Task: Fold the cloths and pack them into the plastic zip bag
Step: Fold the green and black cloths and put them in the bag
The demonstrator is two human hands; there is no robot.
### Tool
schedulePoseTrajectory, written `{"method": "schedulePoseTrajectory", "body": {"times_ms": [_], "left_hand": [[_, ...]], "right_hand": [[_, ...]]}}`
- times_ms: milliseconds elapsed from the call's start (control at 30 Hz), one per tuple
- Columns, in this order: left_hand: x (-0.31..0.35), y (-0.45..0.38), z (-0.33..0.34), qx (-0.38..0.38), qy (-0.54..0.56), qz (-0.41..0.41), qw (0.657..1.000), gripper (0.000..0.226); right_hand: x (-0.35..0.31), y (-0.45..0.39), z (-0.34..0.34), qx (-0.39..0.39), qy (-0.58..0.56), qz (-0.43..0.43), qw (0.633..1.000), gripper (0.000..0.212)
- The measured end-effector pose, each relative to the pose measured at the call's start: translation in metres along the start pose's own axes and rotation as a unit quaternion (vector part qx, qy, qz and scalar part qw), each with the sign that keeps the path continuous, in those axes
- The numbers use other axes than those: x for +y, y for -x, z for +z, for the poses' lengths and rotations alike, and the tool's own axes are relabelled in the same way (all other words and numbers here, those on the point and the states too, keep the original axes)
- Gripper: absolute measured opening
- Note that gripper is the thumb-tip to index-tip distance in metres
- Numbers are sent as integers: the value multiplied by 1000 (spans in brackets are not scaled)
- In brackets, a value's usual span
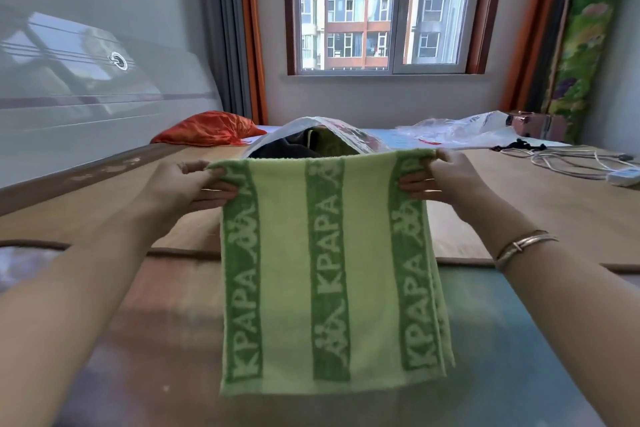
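Observation:
A light green towel (329,274) with three darker green lettered stripes hangs in the air before me, doubled over so layered edges show at its lower right. My left hand (194,187) pinches its top left corner and my right hand (446,177) pinches its top right corner. Just behind the towel's top edge lies the plastic zip bag (311,130), its mouth open toward me, with dark and olive cloth inside.
The work surface is a bed covered by a bamboo mat (540,205). An orange cloth bundle (211,128) lies at the back left. Crumpled clear plastic (460,130) lies at the back right, with white cables (568,160) and a pink box (533,125) beyond.

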State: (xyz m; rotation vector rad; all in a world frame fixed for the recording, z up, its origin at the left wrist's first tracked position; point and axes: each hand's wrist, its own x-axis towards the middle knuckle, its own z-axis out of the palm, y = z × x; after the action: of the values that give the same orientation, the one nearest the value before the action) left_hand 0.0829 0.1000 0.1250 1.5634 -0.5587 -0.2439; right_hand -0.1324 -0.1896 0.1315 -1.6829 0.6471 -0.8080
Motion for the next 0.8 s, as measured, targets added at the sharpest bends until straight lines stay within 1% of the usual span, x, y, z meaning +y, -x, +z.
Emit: {"method": "schedulePoseTrajectory", "body": {"times_ms": [67,100,133,200,233,267,300,400,467,533,567,633,667,733,800], "left_hand": [[-18,10,-4,-18,69,-20,997,29],[-26,17,-8,-43,90,-40,994,31],[-35,25,-14,-81,105,-66,989,40],[-51,41,-25,-180,110,-135,968,73],[-58,50,-29,-226,109,-161,954,78],[-65,58,-31,-255,109,-174,945,73],[-74,64,-31,-266,109,-176,942,65],[-92,80,-26,-250,117,-168,946,57],[-97,85,-25,-246,134,-180,943,55],[-96,86,-22,-212,145,-212,943,57],[-99,83,-20,-173,142,-228,948,53],[-103,80,-14,-79,125,-255,956,34],[-105,79,-10,-61,106,-262,957,32],[-108,75,-2,-51,38,-248,967,37],[-113,68,6,-12,-21,-212,977,47]], "right_hand": [[11,16,-3,-7,-80,16,997,22],[17,27,-5,-16,-121,37,992,20],[24,39,-8,-24,-147,61,987,19],[41,58,-12,-21,-157,107,982,23],[50,66,-14,-16,-149,133,980,28],[60,73,-16,-17,-139,158,977,34],[69,80,-17,-25,-133,184,974,38],[93,93,-15,-67,-108,253,959,33],[104,97,-11,-84,-106,276,952,32],[107,96,-6,-90,-108,257,956,30],[105,96,-4,-93,-101,240,961,28],[101,95,2,-82,-80,216,970,21],[98,94,4,-68,-65,211,973,19],[94,92,6,-44,-36,204,977,18],[91,91,5,-23,-9,192,981,8]]}}
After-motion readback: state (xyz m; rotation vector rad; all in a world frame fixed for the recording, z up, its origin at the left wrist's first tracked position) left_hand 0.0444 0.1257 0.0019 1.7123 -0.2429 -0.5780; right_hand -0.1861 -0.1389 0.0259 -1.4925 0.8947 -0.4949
